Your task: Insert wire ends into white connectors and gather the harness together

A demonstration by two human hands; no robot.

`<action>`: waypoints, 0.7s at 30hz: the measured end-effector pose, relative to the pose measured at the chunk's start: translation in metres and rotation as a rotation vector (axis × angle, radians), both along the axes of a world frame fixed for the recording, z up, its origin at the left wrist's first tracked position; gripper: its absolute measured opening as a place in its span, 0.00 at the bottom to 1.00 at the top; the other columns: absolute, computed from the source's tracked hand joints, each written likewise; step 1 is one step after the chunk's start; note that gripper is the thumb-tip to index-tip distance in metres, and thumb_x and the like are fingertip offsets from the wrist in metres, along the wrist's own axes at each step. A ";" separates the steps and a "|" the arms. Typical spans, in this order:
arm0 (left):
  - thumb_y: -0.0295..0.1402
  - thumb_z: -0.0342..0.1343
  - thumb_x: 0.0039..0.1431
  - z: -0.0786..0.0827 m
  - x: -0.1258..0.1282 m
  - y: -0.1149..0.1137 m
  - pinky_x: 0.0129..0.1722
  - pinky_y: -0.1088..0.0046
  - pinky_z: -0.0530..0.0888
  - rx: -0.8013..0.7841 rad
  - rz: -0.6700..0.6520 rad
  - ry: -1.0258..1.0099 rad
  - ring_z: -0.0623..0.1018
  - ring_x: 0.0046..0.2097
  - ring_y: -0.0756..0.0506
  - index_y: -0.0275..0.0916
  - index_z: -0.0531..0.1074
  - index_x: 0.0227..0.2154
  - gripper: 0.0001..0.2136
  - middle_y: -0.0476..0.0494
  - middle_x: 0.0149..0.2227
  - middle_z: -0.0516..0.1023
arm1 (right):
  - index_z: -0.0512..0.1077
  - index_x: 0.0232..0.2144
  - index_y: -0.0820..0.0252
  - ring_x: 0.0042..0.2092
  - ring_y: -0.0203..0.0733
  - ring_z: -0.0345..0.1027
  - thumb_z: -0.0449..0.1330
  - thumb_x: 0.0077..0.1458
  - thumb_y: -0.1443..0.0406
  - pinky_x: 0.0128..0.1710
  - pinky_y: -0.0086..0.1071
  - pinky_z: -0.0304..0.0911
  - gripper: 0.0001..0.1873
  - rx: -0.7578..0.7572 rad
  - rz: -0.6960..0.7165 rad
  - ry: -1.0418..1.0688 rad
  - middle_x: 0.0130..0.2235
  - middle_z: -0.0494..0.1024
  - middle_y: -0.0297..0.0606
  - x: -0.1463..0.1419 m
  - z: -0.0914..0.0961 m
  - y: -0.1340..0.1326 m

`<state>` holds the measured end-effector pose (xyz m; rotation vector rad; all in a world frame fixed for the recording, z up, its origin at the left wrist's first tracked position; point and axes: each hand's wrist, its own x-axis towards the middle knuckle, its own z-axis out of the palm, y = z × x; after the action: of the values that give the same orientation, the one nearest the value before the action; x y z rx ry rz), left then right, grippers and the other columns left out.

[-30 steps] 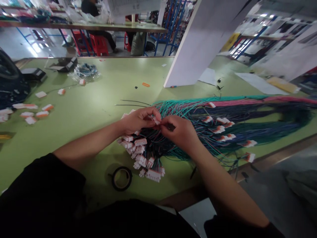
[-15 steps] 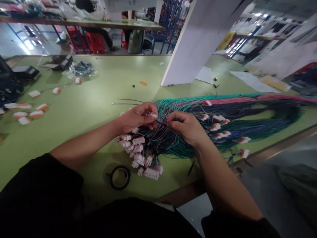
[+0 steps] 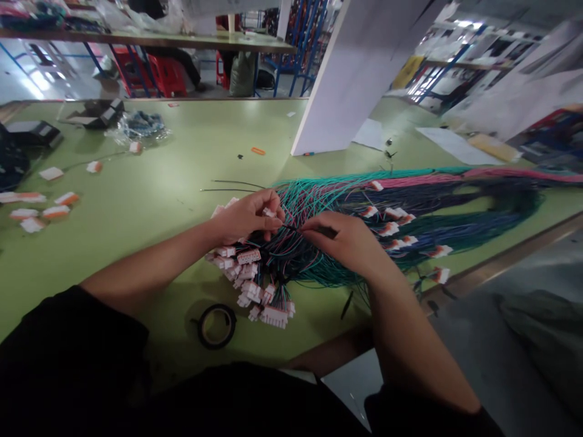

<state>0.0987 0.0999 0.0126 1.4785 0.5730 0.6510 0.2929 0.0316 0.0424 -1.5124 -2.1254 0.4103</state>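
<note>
My left hand [image 3: 257, 217] is closed around a small white connector [image 3: 269, 212] with wires running out of it. A short dark length of wire [image 3: 290, 228] stretches from there to my right hand [image 3: 334, 238], whose thumb and forefinger pinch it. Below both hands lies a thick wire bundle [image 3: 328, 267] in green, pink and dark strands. A cluster of white and orange connectors [image 3: 249, 273] hangs at its left end, just under my left hand. More connectors [image 3: 396, 229] sit on the bundle beyond my right wrist.
A roll of black tape [image 3: 217, 326] lies on the green table [image 3: 173, 243] near my body. Loose connectors [image 3: 56, 211] are spread at the left. A white pillar [image 3: 325, 115] rises at the back, with an orange clip [image 3: 257, 150] left of it.
The right fingers have shifted slightly left, closer to the left hand, and are straighter along the dark wire. The whole view has drifted a little; the left hand keeps its grip.
</note>
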 end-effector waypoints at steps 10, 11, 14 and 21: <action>0.25 0.58 0.42 -0.001 -0.004 0.002 0.34 0.76 0.64 0.273 -0.025 -0.041 0.68 0.34 0.53 0.37 0.55 0.19 0.13 0.49 0.31 0.68 | 0.71 0.30 0.60 0.35 0.39 0.65 0.58 0.50 0.67 0.34 0.31 0.58 0.03 0.087 0.007 -0.041 0.31 0.73 0.38 -0.008 -0.023 0.008; 0.25 0.57 0.43 0.000 -0.005 0.002 0.34 0.76 0.64 0.310 -0.044 -0.033 0.67 0.33 0.54 0.36 0.55 0.18 0.13 0.49 0.31 0.68 | 0.71 0.28 0.60 0.33 0.38 0.65 0.58 0.49 0.67 0.33 0.30 0.58 0.02 0.096 0.000 -0.009 0.30 0.72 0.37 -0.008 -0.024 0.008; 0.25 0.56 0.44 0.001 -0.006 0.001 0.34 0.76 0.63 0.386 -0.066 -0.023 0.66 0.34 0.53 0.37 0.56 0.19 0.11 0.49 0.31 0.67 | 0.69 0.25 0.60 0.31 0.36 0.63 0.60 0.47 0.68 0.30 0.29 0.57 0.02 0.135 -0.053 0.074 0.27 0.71 0.35 -0.009 -0.026 0.007; 0.28 0.60 0.43 0.002 -0.002 -0.002 0.29 0.79 0.65 0.216 0.072 -0.014 0.68 0.29 0.55 0.38 0.62 0.34 0.15 0.53 0.30 0.67 | 0.69 0.21 0.59 0.28 0.35 0.62 0.62 0.44 0.68 0.29 0.29 0.55 0.04 0.170 -0.191 0.162 0.25 0.71 0.33 -0.016 -0.027 0.004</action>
<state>0.0969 0.0974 0.0149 1.6587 0.5609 0.7984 0.2772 0.0352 0.0153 -1.5126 -1.8246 0.2670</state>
